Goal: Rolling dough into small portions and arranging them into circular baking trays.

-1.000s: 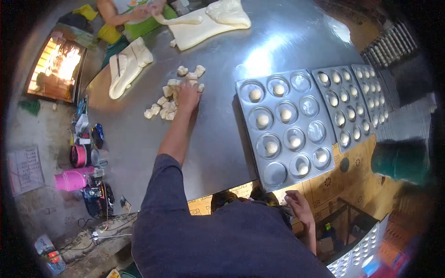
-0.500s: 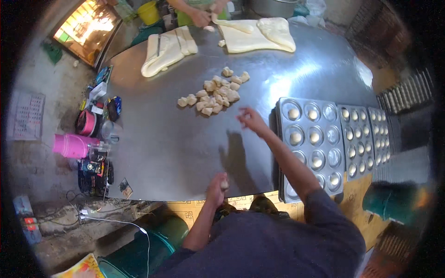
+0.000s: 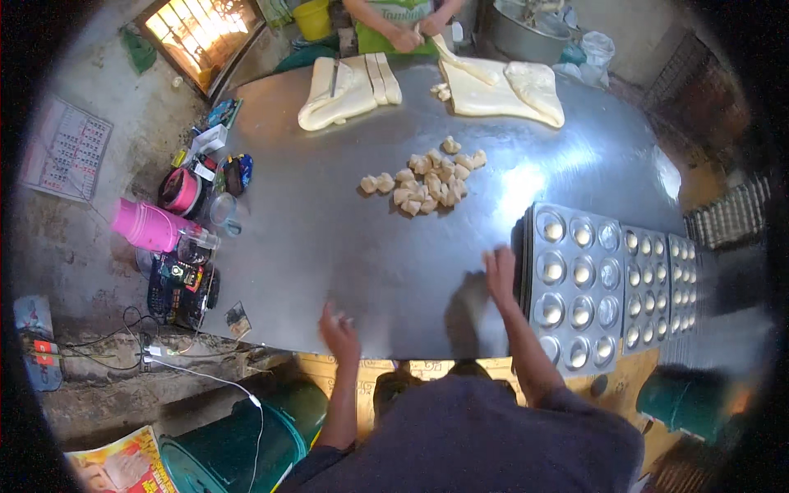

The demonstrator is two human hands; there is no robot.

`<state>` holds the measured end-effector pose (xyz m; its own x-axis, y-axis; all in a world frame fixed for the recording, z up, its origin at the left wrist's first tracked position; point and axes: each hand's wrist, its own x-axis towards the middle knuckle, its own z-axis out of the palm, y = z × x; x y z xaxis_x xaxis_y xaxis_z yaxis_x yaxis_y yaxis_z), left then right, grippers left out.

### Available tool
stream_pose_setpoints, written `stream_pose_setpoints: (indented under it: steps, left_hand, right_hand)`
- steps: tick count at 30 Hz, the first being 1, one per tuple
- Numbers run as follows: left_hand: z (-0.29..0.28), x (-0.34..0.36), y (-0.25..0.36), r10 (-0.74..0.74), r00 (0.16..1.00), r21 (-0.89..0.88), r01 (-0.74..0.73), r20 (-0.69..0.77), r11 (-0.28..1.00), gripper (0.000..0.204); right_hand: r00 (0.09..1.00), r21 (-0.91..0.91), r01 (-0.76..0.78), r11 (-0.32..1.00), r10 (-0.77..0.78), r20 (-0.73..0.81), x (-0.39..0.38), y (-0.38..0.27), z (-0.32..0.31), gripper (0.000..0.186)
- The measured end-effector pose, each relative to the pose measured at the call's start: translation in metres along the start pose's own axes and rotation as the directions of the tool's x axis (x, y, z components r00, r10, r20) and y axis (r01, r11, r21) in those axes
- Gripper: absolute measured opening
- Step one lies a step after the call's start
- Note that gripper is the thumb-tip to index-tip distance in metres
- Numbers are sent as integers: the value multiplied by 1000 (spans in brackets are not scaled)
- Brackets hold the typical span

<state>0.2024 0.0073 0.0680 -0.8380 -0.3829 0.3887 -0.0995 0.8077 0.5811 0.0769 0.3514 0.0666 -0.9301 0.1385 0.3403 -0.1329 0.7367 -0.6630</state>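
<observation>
My left hand (image 3: 339, 333), slightly blurred, is above the steel table (image 3: 304, 255) near its front edge, fingers curled around something pale that I cannot make out. My right hand (image 3: 499, 271) is open with loosely bent fingers, just left of the stacked round-cup trays (image 3: 538, 292). Beyond both hands lies a loose pile of several dough pieces (image 3: 431, 185). Several pale dough balls (image 3: 581, 273) sit in cups of the trays; some cups hold none. Two thick dough sheets (image 3: 501, 99) lie along the far side, the left one with cut strips and a dark narrow object on it.
A person's hands (image 3: 407, 39) hold a dough strip across the table. A pink jug (image 3: 148, 230) and small items line the left edge. More trays (image 3: 649, 287) extend rightward. Green bins (image 3: 214, 452) stand below; a metal pot (image 3: 518, 37) is at the back.
My left hand has withdrawn from the dough pile and moved leftward near the front edge. My right hand rose from the lower right, now dropping back toward the trays. The view has shifted.
</observation>
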Motion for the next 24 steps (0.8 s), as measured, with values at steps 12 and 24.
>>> stream_pose_setpoints:
  steps: [12,24]
  left_hand:
    - [53,110,-59,188,939,157,-240,287,958,24]
    - [80,95,4,558,737,26,-612,380,790,10]
  right_hand:
    - [975,-365,202,909,-151,164,9,4,29,14]
    - [741,-134,600,788,-485,464,-9,-34,63,18]
